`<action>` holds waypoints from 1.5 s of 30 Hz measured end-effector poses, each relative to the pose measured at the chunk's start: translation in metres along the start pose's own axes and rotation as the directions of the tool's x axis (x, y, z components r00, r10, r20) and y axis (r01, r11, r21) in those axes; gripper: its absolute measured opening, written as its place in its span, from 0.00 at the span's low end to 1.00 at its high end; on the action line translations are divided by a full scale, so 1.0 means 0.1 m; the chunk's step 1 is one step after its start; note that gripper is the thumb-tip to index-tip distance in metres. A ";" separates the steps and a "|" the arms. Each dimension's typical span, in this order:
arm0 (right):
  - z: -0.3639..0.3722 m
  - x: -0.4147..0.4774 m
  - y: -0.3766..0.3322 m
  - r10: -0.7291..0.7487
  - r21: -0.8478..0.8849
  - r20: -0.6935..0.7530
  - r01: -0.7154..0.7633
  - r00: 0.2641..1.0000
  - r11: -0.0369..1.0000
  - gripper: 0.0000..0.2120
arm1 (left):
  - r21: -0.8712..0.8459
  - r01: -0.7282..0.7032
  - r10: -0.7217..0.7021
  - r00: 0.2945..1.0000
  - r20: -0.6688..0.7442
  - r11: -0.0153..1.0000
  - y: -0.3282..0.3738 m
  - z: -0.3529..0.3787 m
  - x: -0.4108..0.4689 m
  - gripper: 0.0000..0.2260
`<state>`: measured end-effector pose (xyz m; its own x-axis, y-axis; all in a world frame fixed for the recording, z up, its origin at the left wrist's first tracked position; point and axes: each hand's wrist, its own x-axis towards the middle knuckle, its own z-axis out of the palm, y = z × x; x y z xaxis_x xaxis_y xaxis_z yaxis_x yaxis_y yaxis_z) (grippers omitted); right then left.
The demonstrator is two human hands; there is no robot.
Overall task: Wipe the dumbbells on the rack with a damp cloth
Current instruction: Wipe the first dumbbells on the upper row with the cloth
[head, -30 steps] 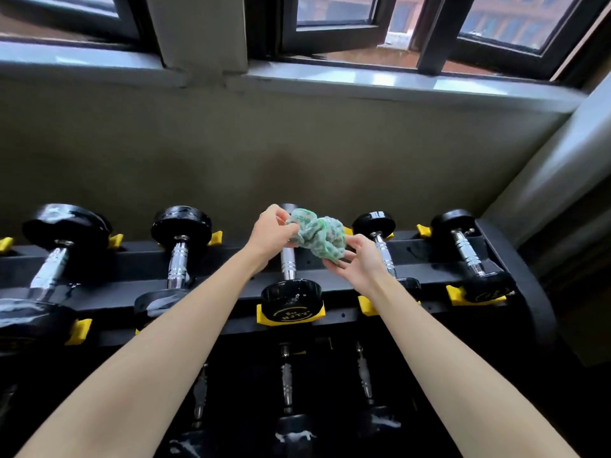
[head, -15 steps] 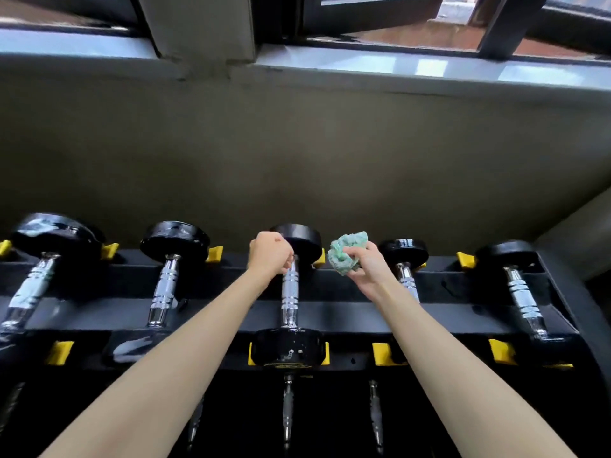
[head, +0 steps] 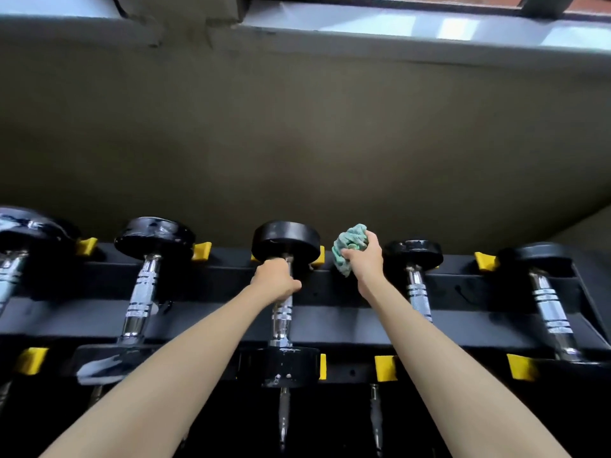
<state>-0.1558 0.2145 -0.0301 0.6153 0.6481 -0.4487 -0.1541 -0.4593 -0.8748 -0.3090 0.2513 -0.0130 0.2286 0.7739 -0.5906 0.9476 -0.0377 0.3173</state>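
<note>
Centrally, left hand [head: 276, 280] grips chrome-handled dumbbell [head: 284, 312]; right hand [head: 365, 261] clutches crumpled green cloth [head: 348, 242].

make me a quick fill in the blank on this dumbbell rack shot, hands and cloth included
1. The left hand grips the chrome ____ of the middle dumbbell.
2. The right hand holds a crumpled cloth whose colour is ____.
3. The cloth is held on the ____ side of that dumbbell's far head.
4. The small stops on the black rack are ____.

Missing words: handle; green; right; yellow.
</note>
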 end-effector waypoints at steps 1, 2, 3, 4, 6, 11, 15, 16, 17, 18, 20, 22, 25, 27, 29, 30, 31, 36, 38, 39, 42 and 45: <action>-0.01 0.01 0.00 -0.012 -0.010 0.007 0.012 1.000 1.000 0.26 | 0.000 0.001 -0.001 1.000 0.013 1.000 -0.01 -0.02 0.00 0.15; -0.02 0.02 -0.01 -0.026 -0.012 0.015 0.026 1.000 1.000 0.26 | -0.005 0.004 -0.004 1.000 0.024 1.000 -0.03 -0.04 -0.01 0.15; -0.02 0.02 -0.02 -0.036 -0.014 0.026 0.036 0.999 0.999 0.26 | -0.015 -0.004 0.005 0.999 0.037 1.000 -0.06 -0.05 0.00 0.15; -0.01 0.02 -0.03 -0.049 -0.019 0.037 0.050 0.998 0.999 0.26 | -0.027 -0.010 0.011 0.999 0.047 1.000 -0.09 -0.06 0.01 0.14; 0.02 0.05 -0.06 -0.083 -0.050 0.053 0.086 0.995 0.995 0.25 | -0.069 -0.021 0.025 0.998 0.064 0.997 -0.15 -0.10 0.03 0.14; 0.17 0.14 -0.09 -0.134 -0.198 0.118 0.155 0.984 0.968 0.26 | -0.229 -0.052 0.082 0.989 0.121 0.972 -0.26 -0.12 0.05 0.14; 0.26 0.19 -0.04 -0.148 -0.252 0.179 0.191 0.973 0.949 0.26 | -0.313 -0.089 0.148 0.974 0.171 0.946 -0.32 -0.14 0.05 0.16; 0.28 0.21 -0.03 -0.151 -0.258 0.198 0.200 0.969 0.945 0.27 | -0.332 -0.083 0.149 0.973 0.178 0.940 -0.33 -0.14 0.05 0.16; 0.31 0.22 -0.02 -0.143 -0.256 0.226 0.201 0.964 0.946 0.27 | -0.354 -0.077 0.149 0.972 0.183 0.932 -0.35 -0.14 0.06 0.16; 0.32 0.24 0.00 -0.125 -0.247 0.263 0.193 0.957 0.950 0.28 | -0.378 -0.066 0.147 0.971 0.190 0.924 -0.36 -0.14 0.06 0.16; 0.34 0.25 0.04 -0.067 -0.219 0.339 0.148 0.939 0.964 0.28 | -0.416 -0.055 0.150 0.968 0.200 0.908 -0.38 -0.14 0.07 0.15; 0.32 0.27 0.06 -0.030 -0.189 0.369 0.107 0.929 0.976 0.28 | -0.429 -0.045 0.149 0.966 0.212 0.902 -0.39 -0.14 0.08 0.14; 0.30 0.22 0.05 -0.024 -0.180 0.359 0.094 0.933 0.979 0.28 | -0.459 -0.023 0.138 0.966 0.218 0.888 -0.40 -0.13 0.08 0.11; 0.31 0.16 0.07 -0.005 -0.162 0.364 0.068 0.931 0.984 0.27 | -0.479 -0.015 0.139 0.964 0.225 0.878 -0.41 -0.13 0.09 0.10; 0.31 0.09 0.11 0.037 -0.094 0.380 -0.001 0.924 0.996 0.26 | -0.484 -0.010 0.139 0.963 0.231 0.875 -0.42 -0.14 0.08 0.09; 0.30 0.07 0.11 0.057 -0.056 0.385 -0.038 0.921 0.998 0.26 | -0.480 -0.009 0.137 0.963 0.233 0.877 -0.42 -0.15 0.08 0.09; 0.28 0.05 0.09 0.068 -0.033 0.386 -0.060 0.920 0.998 0.25 | -0.475 -0.009 0.137 0.962 0.236 0.880 -0.41 -0.15 0.07 0.10; 0.20 -0.01 -0.04 0.052 -0.046 0.351 -0.038 0.935 0.998 0.24 | -0.460 -0.012 0.130 0.965 0.226 0.888 -0.35 -0.13 0.05 0.13; 0.19 -0.04 -0.09 0.046 -0.071 0.346 -0.023 0.937 0.997 0.24 | -0.461 -0.011 0.129 0.966 0.225 0.887 -0.34 -0.13 0.04 0.13; 0.18 -0.06 -0.11 0.038 -0.082 0.346 -0.010 0.937 0.997 0.24 | -0.460 -0.012 0.130 0.966 0.225 0.888 -0.33 -0.14 0.03 0.13; 0.15 -0.13 -0.20 0.005 -0.082 0.359 0.027 0.933 0.996 0.23 | -0.444 -0.012 0.122 0.968 0.220 0.896 -0.32 -0.14 0.01 0.13; 0.10 -0.22 -0.32 -0.036 -0.038 0.384 0.055 0.923 0.998 0.22 | -0.424 -0.014 0.122 0.966 0.229 0.906 -0.30 -0.16 0.00 0.08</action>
<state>-0.1727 0.2210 0.0059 0.2767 0.8477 -0.4527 -0.0905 -0.4460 -0.8905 -0.3412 0.2623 -0.0106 0.3877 0.5978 -0.7017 0.7602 0.2232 0.6102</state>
